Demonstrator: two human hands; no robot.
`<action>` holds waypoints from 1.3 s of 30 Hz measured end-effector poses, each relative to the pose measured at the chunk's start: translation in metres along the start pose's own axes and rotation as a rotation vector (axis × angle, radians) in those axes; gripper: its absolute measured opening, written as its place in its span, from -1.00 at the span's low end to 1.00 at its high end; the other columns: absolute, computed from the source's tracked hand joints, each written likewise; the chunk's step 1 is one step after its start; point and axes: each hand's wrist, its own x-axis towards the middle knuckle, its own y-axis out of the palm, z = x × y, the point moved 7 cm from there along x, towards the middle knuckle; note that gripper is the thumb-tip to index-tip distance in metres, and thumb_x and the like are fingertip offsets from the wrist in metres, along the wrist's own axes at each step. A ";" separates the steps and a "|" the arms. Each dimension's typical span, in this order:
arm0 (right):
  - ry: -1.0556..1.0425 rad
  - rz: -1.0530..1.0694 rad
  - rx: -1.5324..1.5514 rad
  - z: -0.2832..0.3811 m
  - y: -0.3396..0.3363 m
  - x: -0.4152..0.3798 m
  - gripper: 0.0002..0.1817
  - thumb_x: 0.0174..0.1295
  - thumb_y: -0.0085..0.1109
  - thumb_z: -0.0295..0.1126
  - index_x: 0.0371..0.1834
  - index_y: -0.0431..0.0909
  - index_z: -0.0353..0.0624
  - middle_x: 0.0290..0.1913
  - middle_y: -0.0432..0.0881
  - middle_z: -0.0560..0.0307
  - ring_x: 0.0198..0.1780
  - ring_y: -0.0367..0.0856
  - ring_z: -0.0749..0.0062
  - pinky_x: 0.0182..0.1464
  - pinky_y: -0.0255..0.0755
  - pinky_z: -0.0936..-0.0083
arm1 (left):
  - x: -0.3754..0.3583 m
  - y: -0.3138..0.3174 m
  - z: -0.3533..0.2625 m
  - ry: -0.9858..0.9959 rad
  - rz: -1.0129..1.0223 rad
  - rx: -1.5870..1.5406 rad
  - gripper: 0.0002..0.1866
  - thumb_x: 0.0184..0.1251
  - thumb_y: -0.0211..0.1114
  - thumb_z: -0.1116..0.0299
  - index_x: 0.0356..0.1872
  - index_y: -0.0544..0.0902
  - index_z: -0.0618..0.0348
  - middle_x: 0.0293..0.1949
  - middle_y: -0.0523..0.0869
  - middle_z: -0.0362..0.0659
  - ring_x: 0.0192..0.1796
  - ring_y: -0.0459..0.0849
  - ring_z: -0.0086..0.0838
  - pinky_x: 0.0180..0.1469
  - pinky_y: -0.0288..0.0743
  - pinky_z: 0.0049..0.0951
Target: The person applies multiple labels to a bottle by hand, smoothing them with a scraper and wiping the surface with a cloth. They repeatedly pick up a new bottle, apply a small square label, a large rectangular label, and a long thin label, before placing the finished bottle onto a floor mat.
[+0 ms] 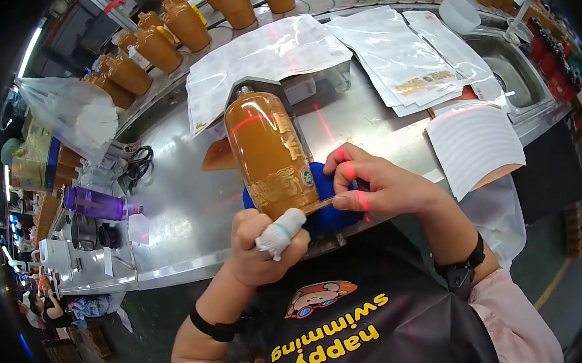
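Black apron nearest; left hand curled closed at the bottle's near end — likely steadying it; right hand bent, grip unclear.

A brown bottle is held at its near end by the left hand; beside it, a thin strip is pinched by the right hand.

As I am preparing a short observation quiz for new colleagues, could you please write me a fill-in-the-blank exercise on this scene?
1. The large brown bottle lies with its neck end pointing ____ from the apron.
2. The hand with the white wrapping is the ____ one.
3. The apron bears the yellow words "happy ____".
4. The drinking bottle at the picture's left is coloured ____.

Missing words: away; left; swimming; purple.
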 end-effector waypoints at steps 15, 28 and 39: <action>-0.037 0.019 -0.024 -0.001 -0.003 0.000 -0.78 0.24 0.30 -0.28 -0.43 0.50 -0.12 0.04 0.33 0.14 0.08 0.32 0.47 0.14 0.24 0.57 | 0.004 0.001 0.000 0.000 0.047 0.058 -0.76 -0.23 0.39 0.40 -0.42 0.67 -0.14 -0.08 0.61 -0.31 -0.11 0.42 -0.32 -0.22 0.34 -0.31; 0.039 0.008 0.019 -0.006 -0.008 -0.004 -0.76 0.24 0.31 -0.24 -0.40 0.52 -0.14 0.01 0.35 0.11 0.05 0.34 0.43 0.06 0.31 0.54 | 0.014 0.000 -0.003 0.051 0.000 0.032 -0.74 -0.25 0.43 0.42 -0.43 0.67 -0.19 0.00 0.62 -0.38 -0.09 0.41 -0.38 -0.20 0.41 -0.37; -0.062 -0.010 -0.011 -0.008 -0.009 -0.006 -0.74 0.25 0.31 -0.23 -0.40 0.52 -0.16 0.01 0.37 0.10 0.07 0.33 0.41 0.10 0.26 0.55 | -0.016 0.003 0.001 -0.110 0.035 0.019 -0.79 -0.24 0.35 0.44 -0.46 0.63 -0.09 -0.15 0.63 -0.23 -0.08 0.41 -0.27 -0.12 0.31 -0.24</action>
